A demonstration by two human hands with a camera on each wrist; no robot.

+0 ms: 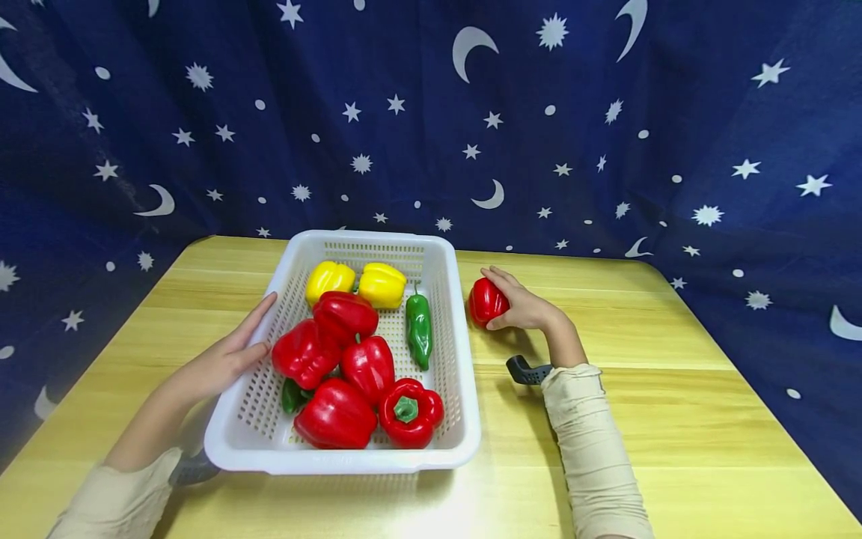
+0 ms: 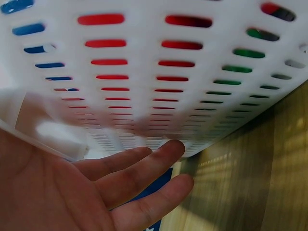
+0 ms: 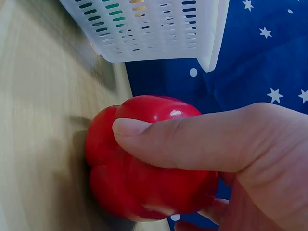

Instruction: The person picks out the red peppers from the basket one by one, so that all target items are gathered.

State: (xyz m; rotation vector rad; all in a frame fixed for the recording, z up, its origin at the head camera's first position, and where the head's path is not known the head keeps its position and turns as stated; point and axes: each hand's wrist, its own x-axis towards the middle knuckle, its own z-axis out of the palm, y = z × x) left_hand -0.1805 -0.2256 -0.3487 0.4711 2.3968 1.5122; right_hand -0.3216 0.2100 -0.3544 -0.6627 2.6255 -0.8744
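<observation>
In the head view, my right hand (image 1: 521, 303) holds a red bell pepper (image 1: 486, 303) on the table's right side, beside the basket. The right wrist view shows the thumb laid across the pepper (image 3: 144, 178), with other fingers partly hidden behind it. My left hand (image 1: 225, 359) rests at the left rim of a white perforated basket (image 1: 465, 419). Its straight fingers (image 2: 144, 178) extend below the rim along the outer wall in the left wrist view. Inside the basket lie several red bell peppers (image 1: 337, 415), two yellow bell peppers (image 1: 382, 286) and a long green pepper (image 1: 419, 329).
Another green piece (image 1: 292, 395) is partly buried under the red peppers. The wooden table (image 1: 673, 419) runs back to a dark blue curtain (image 1: 404, 180) with white moons and stars. A dark strap-like piece (image 1: 525, 370) juts from the right sleeve.
</observation>
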